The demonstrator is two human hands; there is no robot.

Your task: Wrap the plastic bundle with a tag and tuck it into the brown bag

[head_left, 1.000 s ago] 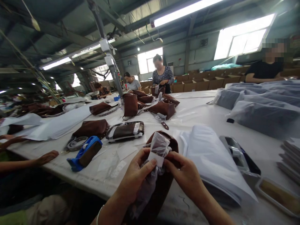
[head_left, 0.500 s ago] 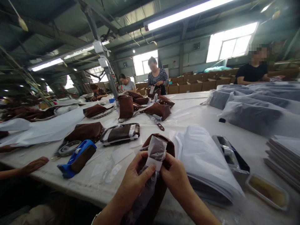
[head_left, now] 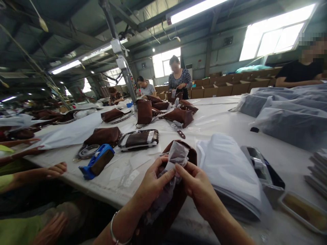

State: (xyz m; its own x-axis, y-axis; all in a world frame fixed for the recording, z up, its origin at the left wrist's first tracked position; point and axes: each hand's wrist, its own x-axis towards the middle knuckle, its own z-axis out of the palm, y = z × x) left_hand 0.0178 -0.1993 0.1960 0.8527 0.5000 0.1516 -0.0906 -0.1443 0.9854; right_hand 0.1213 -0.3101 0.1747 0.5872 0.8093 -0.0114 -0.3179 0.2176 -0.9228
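Observation:
A brown leather bag [head_left: 192,157] lies at the near table edge, partly over my lap. My left hand [head_left: 152,185] and my right hand [head_left: 198,189] both pinch a crumpled clear plastic wrap [head_left: 176,154] with a white strip on top of the bag. My left thumb presses the white strip, and my right fingers grip the wrap from the right. More plastic trails down under my left hand.
A blue tape dispenser [head_left: 97,163], wrapped brown bags [head_left: 139,139] and a pile of brown bags [head_left: 163,110] lie further along the white table [head_left: 224,122]. Folded white sheets [head_left: 230,173] and a metal dispenser [head_left: 260,168] lie to my right. Another person's hands [head_left: 55,169] rest at left; people work behind.
My hands shifted slightly on the plastic wrap, keeping hold of it. The person at left has moved their hands, and an arm has come into view at lower left.

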